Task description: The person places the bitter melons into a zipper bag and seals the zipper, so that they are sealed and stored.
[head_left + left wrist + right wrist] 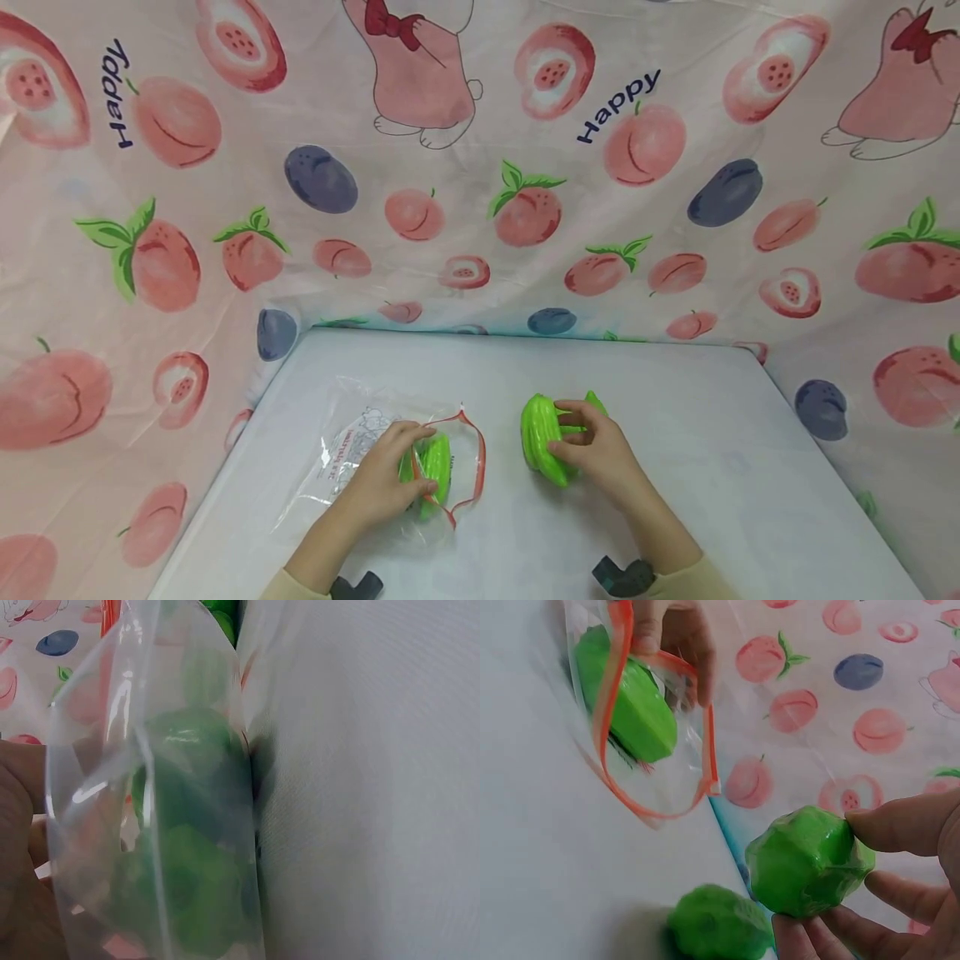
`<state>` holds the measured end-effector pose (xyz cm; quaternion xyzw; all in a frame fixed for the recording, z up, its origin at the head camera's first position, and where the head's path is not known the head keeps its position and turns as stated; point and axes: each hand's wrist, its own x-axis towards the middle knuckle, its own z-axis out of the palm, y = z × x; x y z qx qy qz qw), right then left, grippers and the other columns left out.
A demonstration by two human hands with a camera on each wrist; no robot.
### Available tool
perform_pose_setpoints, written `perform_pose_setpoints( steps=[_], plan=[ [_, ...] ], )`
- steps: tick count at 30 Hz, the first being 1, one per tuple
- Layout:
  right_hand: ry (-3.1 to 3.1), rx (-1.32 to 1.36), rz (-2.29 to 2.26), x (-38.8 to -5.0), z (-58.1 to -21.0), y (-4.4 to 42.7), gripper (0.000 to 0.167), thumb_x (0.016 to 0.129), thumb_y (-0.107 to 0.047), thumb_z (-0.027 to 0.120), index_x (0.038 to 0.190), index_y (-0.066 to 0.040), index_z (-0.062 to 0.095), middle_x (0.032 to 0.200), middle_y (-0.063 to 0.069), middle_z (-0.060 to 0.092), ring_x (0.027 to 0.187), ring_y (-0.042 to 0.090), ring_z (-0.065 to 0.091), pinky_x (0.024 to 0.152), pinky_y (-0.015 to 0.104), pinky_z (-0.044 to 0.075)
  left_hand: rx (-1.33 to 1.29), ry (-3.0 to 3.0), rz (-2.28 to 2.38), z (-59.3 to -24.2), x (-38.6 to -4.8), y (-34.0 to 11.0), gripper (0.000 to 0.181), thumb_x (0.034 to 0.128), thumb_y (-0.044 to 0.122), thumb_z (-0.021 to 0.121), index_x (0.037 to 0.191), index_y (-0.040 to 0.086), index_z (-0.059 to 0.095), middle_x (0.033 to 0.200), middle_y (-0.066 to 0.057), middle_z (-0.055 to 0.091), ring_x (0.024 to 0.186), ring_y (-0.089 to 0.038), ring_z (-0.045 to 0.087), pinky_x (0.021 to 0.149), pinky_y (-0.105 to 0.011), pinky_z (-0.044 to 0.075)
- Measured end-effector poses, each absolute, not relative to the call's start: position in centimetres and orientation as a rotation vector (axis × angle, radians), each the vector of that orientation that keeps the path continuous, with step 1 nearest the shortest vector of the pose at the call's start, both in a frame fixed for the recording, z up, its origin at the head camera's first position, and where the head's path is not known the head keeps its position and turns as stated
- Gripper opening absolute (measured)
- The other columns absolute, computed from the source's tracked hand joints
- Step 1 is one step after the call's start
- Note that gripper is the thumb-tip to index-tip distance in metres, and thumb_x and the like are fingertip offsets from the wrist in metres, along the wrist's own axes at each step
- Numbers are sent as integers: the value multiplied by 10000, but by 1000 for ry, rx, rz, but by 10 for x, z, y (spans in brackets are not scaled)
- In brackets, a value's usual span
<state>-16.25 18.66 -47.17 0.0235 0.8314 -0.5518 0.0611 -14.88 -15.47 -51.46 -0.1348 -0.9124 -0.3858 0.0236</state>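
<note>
In the head view, at 5 o'clock, the right hand (606, 446) covers one part of the bright green, ridged, rounded piece (542, 442) that it holds. Behind it, at 4 o'clock, a second bright green piece (595, 402) is mostly hidden. Toward 7 o'clock, the left hand (386, 483) covers a part of the transparent plastic bag with orange-red rim (482, 462), whose fine print (339, 454) is too small for reading. In the left wrist view, cloudy film blurs the green contents (187, 892), and the picture's edge cuts this hand at 9 o'clock.
</note>
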Motion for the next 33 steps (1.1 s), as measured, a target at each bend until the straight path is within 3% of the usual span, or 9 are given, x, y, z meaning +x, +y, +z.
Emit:
perform_pose_setpoints(
  steps=[16,25,33],
  plan=[
    [2446,32,-1703,-157,-484,142,627,826,-81,900,1403,-185,679,1293,107,722,990,210,699,793,347,621,-392,-2820,-1181,-513,-147,-153,821,742,158,988,1487,183,644,1484,-30,612,1409,-327,584,1189,-566,487],
    [2470,-23,-1688,-158,-497,121,612,857,-128,886,1420,-174,649,1322,121,718,988,203,703,745,316,618,-387,-2829,-1162,-512,-146,-153,826,740,170,992,1489,202,643,1495,-48,610,1407,-352,585,1184,-609,471],
    [2468,-19,-1680,-156,-500,111,610,877,-155,880,1435,-204,639,1350,104,711,1019,211,714,786,347,643,-397,-2824,-1168,-513,-146,-154,829,739,170,993,1490,205,643,1488,-39,612,1406,-348,585,1186,-616,465]
  ],
)
